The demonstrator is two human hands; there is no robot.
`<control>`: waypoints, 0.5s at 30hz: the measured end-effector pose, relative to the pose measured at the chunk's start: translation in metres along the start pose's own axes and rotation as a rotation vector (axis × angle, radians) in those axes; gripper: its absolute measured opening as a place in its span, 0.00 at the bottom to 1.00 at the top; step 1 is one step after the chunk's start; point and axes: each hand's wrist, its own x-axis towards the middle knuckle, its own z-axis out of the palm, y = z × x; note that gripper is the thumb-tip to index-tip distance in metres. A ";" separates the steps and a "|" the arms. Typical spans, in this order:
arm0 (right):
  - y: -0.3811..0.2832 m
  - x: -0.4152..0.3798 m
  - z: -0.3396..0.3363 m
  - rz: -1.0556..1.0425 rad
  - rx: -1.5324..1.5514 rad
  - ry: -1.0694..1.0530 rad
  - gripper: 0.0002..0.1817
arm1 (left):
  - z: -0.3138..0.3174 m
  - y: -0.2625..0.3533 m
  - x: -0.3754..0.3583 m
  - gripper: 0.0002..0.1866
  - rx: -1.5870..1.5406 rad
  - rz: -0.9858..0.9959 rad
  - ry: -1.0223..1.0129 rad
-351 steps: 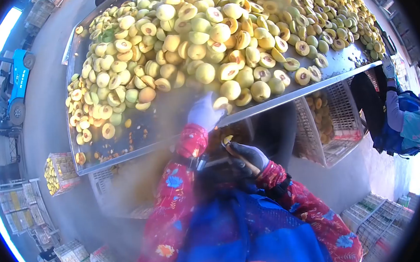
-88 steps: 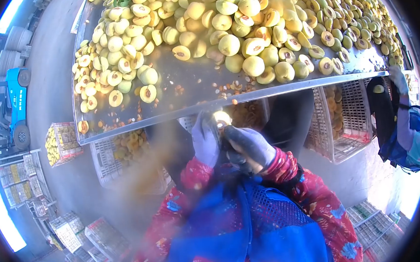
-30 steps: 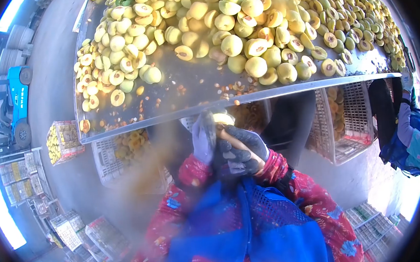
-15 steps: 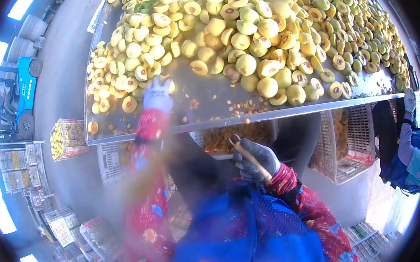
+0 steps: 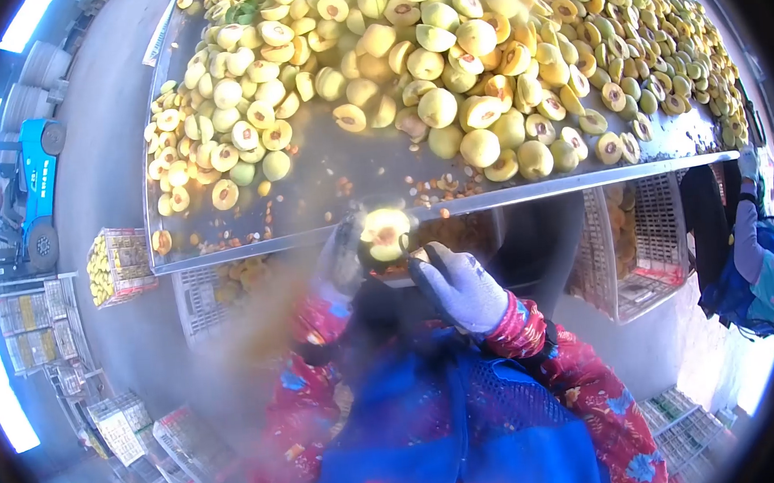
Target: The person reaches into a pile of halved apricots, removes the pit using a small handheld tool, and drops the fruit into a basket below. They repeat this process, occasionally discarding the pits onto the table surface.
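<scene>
My left hand (image 5: pixel 341 255), gloved and slightly blurred, grips a peach half (image 5: pixel 386 232) just in front of the table's near edge. The cut face with its reddish centre is turned up toward me. Close by on the right, my gloved right hand (image 5: pixel 470 294) is closed around a wooden-handled pitting tool (image 5: pixel 420 255). Only a bit of that tool shows, beside the fruit; its metal loop is hard to make out. Beyond both hands, a big heap of peaches (image 5: pixel 436 108), many cut in halves, covers much of the metal table (image 5: pixel 328 169).
Scattered pits and scraps (image 5: pixel 437 189) lie along the table's raised rim. Below stand plastic crates (image 5: pixel 661 249), one partly under the table at left (image 5: pixel 201 299). A co-worker (image 5: pixel 760 251) is at the far right. A blue forklift (image 5: pixel 37 181) stands at left.
My left hand has come back from the heap toward me, now with a peach half. My right hand has turned and brought the pitting tool up beside the fruit.
</scene>
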 end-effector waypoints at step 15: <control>0.027 -0.012 0.010 0.719 2.019 -0.544 0.21 | -0.001 -0.081 0.000 0.21 0.256 0.405 0.169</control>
